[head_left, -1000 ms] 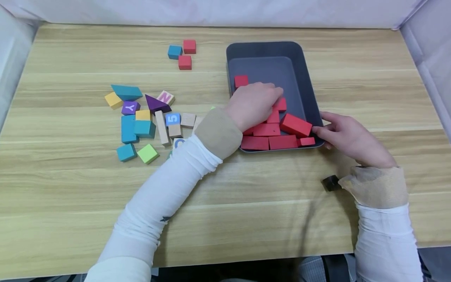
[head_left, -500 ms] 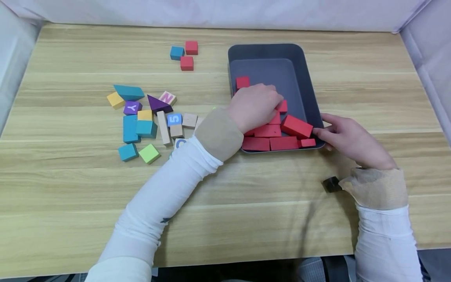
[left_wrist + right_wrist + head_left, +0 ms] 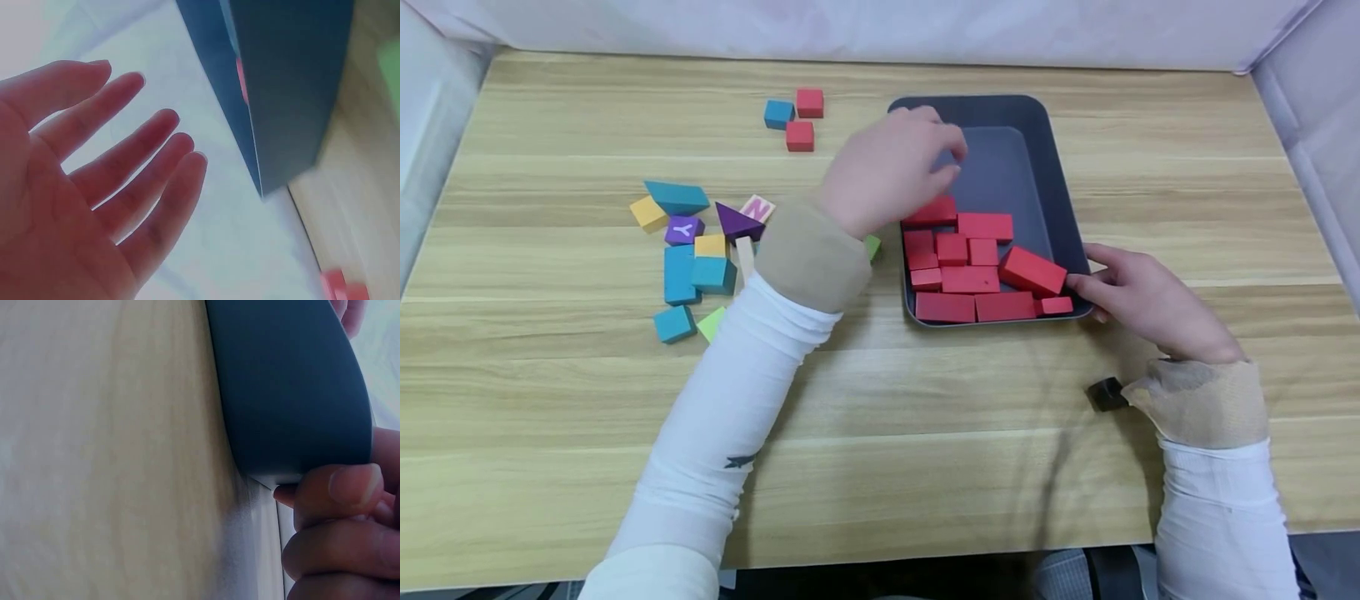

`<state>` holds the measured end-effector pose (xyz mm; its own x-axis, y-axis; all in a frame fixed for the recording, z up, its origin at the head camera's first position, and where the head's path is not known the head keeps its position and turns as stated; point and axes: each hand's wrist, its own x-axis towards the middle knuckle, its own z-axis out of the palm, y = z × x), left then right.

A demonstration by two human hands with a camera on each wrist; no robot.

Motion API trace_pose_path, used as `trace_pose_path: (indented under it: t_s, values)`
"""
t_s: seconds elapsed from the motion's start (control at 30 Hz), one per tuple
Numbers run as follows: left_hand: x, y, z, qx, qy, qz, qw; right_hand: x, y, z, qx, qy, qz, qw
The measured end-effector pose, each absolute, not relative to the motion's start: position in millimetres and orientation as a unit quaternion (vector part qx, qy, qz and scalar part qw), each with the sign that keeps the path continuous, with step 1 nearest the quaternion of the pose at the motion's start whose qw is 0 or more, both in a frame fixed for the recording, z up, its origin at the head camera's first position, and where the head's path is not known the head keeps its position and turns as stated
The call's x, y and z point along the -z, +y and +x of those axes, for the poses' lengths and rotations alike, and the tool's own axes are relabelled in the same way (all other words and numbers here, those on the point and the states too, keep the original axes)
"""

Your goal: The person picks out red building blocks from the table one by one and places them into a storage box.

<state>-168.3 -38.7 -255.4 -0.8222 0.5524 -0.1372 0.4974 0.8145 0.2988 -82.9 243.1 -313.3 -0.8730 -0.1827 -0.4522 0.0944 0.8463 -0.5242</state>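
A dark grey tray [image 3: 1051, 183] holds several red wooden blocks [image 3: 970, 279], packed mostly in rows at its near left. One larger red block [image 3: 1032, 271] lies slanted near the near right corner. My left hand [image 3: 891, 167] hovers over the tray's left side, covering part of it. The left wrist view shows this hand's palm and spread, relaxed fingers [image 3: 159, 215], with nothing in them, beside the tray wall [image 3: 287, 94]. My right hand [image 3: 1138, 287] grips the tray's near right corner; in the right wrist view its curled fingers [image 3: 337, 550] meet the tray's edge.
Two red cubes [image 3: 800, 136] and a blue block [image 3: 779, 114] lie behind on the left. A mixed group of coloured blocks [image 3: 681, 275] spreads left of the tray, partly hidden by the left arm. A small black object [image 3: 1107, 394] is by the right wrist.
My left hand has lifted off the red blocks and moved back and left, uncovering the rows in the tray. The right hand stays at the tray's corner.
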Motion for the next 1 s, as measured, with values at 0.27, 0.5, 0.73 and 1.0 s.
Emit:
trace_pose_path:
  t_s: [0.27,0.5,0.73,1.0]
  values:
    - [253.2,-74.7,-186.4,-0.156,0.963,0.183,0.122,313.2,244.2,-81.2,0.28,0.927,-0.023,0.249]
    - [261.1,-101.7,-197.9,-0.173,0.969,0.127,0.12,312.1,243.3,-80.8,0.282,0.926,-0.023,0.251]
    - [268.1,-123.6,-204.8,-0.138,0.972,0.084,0.172,311.4,242.2,-81.8,0.274,0.928,-0.017,0.253]
    - [284.3,-130.5,-214.7,-0.131,0.968,0.07,0.2,313.0,241.0,-81.7,0.274,0.929,-0.025,0.248]
